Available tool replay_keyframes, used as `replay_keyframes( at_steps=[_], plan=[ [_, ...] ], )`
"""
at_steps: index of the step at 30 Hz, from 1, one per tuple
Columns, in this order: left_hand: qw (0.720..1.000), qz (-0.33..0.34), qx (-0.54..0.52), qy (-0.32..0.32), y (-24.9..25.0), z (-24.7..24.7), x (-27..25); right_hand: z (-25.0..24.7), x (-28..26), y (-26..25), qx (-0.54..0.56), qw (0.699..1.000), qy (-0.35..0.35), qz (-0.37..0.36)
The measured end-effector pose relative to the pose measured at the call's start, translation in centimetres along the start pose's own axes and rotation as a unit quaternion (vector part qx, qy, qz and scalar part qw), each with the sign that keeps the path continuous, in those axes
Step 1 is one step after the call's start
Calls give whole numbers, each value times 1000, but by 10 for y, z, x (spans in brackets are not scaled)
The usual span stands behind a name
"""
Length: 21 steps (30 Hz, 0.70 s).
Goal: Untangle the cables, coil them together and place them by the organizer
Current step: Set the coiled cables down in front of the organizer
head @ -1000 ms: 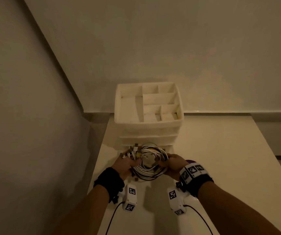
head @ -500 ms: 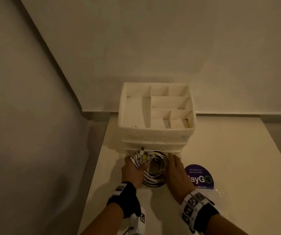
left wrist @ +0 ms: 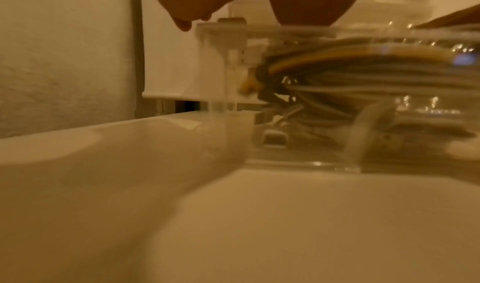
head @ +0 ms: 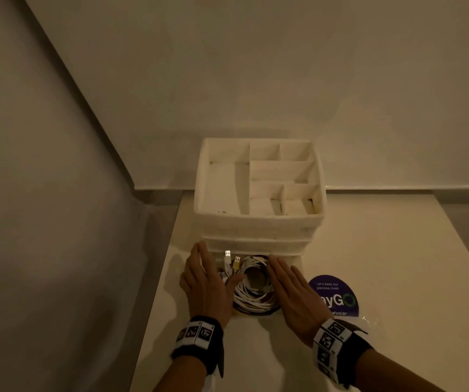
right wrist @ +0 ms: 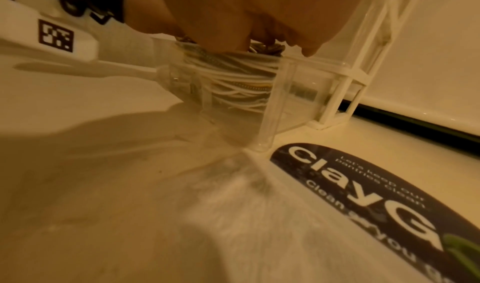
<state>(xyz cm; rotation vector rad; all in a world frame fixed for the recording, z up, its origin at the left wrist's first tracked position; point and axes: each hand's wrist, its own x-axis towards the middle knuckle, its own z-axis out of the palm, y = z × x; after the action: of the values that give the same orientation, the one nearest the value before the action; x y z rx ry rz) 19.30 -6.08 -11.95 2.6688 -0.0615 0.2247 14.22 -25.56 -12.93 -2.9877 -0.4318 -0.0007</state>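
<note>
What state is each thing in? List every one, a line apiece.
cable coil: coiled in a ring, lying in the clear drawer.
clear drawer: pulled out at the organizer's base.
organizer: upright on the table, top compartments show nothing inside.
left hand: open, fingers straight, beside the coil.
right hand: open, fingers straight, on the coil's other side.
purple sticker: flat on the table.

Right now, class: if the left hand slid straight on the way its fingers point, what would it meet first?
Most likely the front of the white organizer: the left hand lies flat beside the cable coil, fingertips nearly at it. Depth is unclear.
</note>
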Motion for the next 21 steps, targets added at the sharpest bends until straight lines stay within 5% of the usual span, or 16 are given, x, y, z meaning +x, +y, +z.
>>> replay_keyframes(
  at_steps=[3, 7, 13, 16, 21],
  plan=[
    [989, 148, 29, 0, -12, 8, -5, -4, 1, 1, -6, 1000, -26, -5],
    [926, 368, 68, -55, -25, 15, -12, -4, 2, 5, 16, 998, -60, -26],
    [907, 362, 141, -162, -26, 5, -12, -13, 4, 11, -31, 991, -126, -37],
    [881, 398, 173, -188, -32, 2, -4, -13, 9, 12, -10, 982, -186, -13],
    [831, 449, 209, -254, -31, -14, 14, -14, 15, 19, 2, 984, -175, -33]
  ],
)
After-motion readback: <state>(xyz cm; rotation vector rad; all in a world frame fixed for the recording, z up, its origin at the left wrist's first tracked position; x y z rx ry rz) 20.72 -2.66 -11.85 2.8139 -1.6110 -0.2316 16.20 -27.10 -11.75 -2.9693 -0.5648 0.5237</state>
